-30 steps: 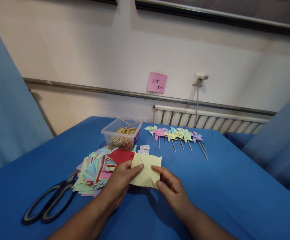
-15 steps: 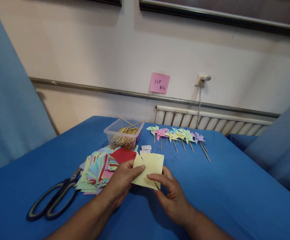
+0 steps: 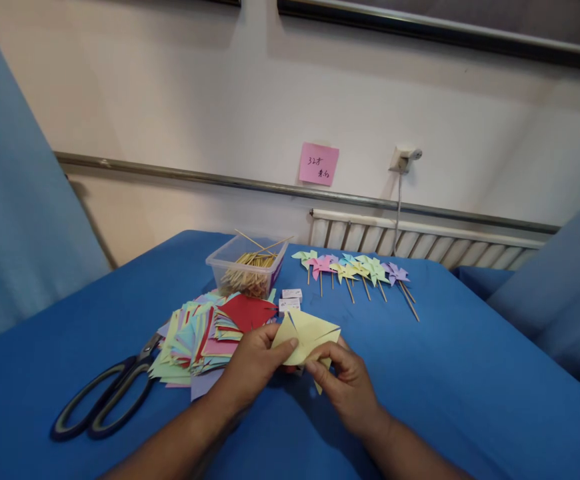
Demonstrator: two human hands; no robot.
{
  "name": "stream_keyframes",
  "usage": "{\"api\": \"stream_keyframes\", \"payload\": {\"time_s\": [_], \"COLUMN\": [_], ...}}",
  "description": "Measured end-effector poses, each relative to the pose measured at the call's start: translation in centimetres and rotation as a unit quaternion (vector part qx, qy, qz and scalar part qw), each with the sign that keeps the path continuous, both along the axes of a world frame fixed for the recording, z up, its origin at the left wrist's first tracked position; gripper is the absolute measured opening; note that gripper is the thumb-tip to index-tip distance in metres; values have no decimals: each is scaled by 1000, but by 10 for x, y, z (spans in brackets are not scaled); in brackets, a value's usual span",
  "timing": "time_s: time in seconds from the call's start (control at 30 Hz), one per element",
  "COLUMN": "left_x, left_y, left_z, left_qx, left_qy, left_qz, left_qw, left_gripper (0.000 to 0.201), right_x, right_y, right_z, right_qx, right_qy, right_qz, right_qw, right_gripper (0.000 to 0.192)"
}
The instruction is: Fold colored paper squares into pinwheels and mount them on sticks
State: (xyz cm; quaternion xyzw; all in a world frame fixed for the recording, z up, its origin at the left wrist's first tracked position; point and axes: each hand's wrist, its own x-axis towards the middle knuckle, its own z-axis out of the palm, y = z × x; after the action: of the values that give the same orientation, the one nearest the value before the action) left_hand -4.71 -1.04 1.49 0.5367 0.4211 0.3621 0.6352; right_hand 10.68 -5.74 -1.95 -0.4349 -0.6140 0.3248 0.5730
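I am sitting at a wide table covered in blue cloth, which is filling the lower part of what I am seeing. A pair of large black-handled scissors is lying at my left, its blades pointing toward a loose heap of coloured paper squares topped by a red sheet. Behind that heap a clear plastic tub of thin wooden sticks is standing, with a few sticks poking over its rim. To the right of the tub a row of small pastel paper pinwheels on wooden sticks is lying flat on the cloth, well apart from my hands.

My left hand is closing on a pale yellow paper square with slits cut in from its corners, thumb on top near its left corner. My right hand is pinching the same sheet from below and to the right, fingertips curling one lower flap inward. The sheet is being held just above the cloth, in front of the heap and beside it. Two small white boxes are sitting just behind the sheet.
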Motion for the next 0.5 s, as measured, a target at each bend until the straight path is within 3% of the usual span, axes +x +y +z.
{"api": "stream_keyframes", "payload": {"time_s": [0.5], "left_x": [4], "left_y": [-1], "left_z": [-8], "left_qx": [-28], "left_qy": [12], "left_qz": [-37], "left_qw": [999], "left_gripper": [29], "right_x": [1], "right_y": [9], "right_z": [-16], "right_qx": [-66], "right_qy": [-60], "right_qz": [-108], "right_qw": [990], "right_gripper": [15]}}
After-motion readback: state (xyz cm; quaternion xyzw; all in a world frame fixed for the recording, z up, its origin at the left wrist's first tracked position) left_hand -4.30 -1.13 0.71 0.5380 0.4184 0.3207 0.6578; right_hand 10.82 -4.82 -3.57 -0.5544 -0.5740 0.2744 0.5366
